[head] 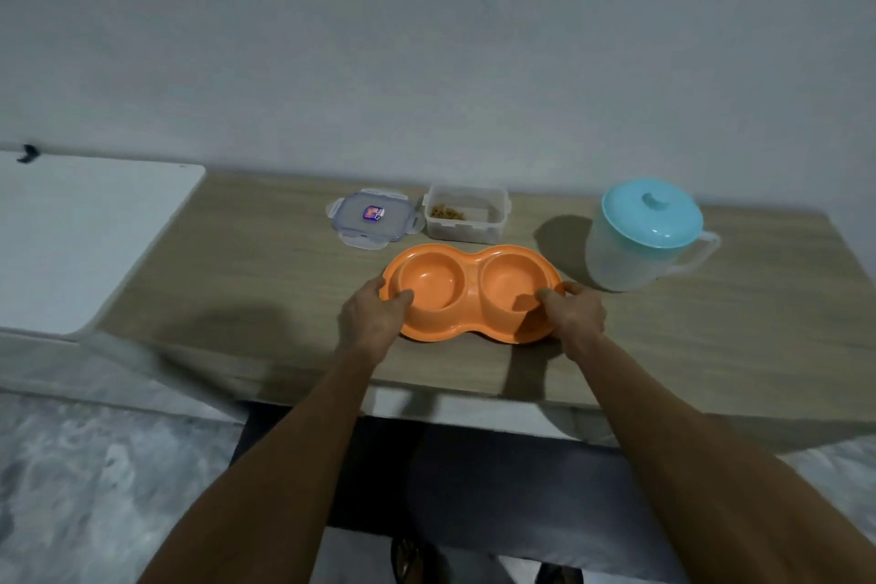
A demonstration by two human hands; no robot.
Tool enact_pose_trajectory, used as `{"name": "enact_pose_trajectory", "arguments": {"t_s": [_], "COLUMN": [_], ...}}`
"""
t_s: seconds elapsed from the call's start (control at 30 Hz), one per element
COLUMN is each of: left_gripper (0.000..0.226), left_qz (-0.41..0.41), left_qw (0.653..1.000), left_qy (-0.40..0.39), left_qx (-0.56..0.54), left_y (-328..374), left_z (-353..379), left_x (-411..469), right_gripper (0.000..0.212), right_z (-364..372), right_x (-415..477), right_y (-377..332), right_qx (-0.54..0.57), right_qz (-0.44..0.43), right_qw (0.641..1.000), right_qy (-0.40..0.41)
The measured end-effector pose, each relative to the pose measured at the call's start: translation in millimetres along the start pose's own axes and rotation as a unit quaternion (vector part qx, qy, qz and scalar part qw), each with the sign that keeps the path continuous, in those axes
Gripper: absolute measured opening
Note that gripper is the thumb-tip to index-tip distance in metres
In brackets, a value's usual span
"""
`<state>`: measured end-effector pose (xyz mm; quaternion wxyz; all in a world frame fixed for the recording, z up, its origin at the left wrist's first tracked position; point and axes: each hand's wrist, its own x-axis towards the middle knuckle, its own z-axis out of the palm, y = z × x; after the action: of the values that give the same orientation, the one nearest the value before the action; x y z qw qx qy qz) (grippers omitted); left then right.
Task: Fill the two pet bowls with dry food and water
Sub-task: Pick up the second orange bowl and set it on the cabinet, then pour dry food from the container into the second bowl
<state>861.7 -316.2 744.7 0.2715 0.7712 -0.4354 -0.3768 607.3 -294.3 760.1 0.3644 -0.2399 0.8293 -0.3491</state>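
An orange double pet bowl (471, 273) lies on the wooden table (237, 280), both wells empty. My left hand (372, 315) grips its left rim, thumb over the edge. My right hand (573, 311) grips its right rim the same way. Behind the bowl stands an open clear food container (467, 216) with a little dry food in one corner. Its clear lid (374, 218) lies flat to its left. A frosted water jug (640, 237) with a light blue lid stands at the right, handle pointing right.
A white board or tabletop (80, 237) adjoins the wooden table on the left. A plain wall rises right behind the table. The table's front edge runs just below my hands, with grey floor beneath and my feet at the bottom.
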Motion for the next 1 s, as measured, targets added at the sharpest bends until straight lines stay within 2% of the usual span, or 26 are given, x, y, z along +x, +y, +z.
{"name": "enact_pose_trajectory", "arguments": {"t_s": [0.17, 0.4, 0.5, 0.57, 0.67, 0.77, 0.83, 1.0], "left_gripper": [0.059, 0.054, 0.053, 0.056, 0.066, 0.091, 0.104, 0.101], "left_qz": [0.025, 0.070, 0.081, 0.087, 0.133, 0.216, 0.233, 0.252], "left_qw": [0.997, 0.992, 0.990, 0.990, 0.987, 0.961, 0.944, 0.927], "left_qy": [-0.021, -0.015, -0.013, -0.015, -0.037, -0.052, -0.065, -0.054], "left_qx": [0.068, 0.105, 0.115, 0.109, 0.085, 0.165, 0.225, 0.273], "left_y": [16.3, 16.6, 16.4, 16.2, 6.3, -12.9, -21.5, -26.3], "left_z": [-8.4, -9.4, -10.2, -10.0, -8.2, -7.6, -7.8, -7.4], "left_x": [-3.7, -3.2, -4.0, -7.2, -12.7, -8.5, -2.9, 3.0], "right_gripper": [0.055, 0.053, 0.062, 0.061, 0.056, 0.057, 0.055, 0.042], "right_z": [10.8, 16.3, 23.7, 32.5, 52.5, 72.8, 82.8, 87.5], "right_x": [5.6, 11.5, 11.2, 14.9, 28.2, 42.1, 50.6, 53.7], "right_y": [1.8, -3.6, -25.0, -45.6, -76.5, -100.8, -107.7, -114.0], "right_qx": [-0.015, -0.058, -0.129, -0.137, -0.136, -0.130, -0.107, -0.088], "right_qz": [0.003, 0.016, -0.008, -0.053, -0.100, -0.094, -0.083, -0.077], "right_qw": [1.000, 0.998, 0.987, 0.983, 0.983, 0.987, 0.991, 0.993], "right_qy": [0.023, 0.035, 0.094, 0.111, 0.076, 0.020, 0.000, -0.012]}}
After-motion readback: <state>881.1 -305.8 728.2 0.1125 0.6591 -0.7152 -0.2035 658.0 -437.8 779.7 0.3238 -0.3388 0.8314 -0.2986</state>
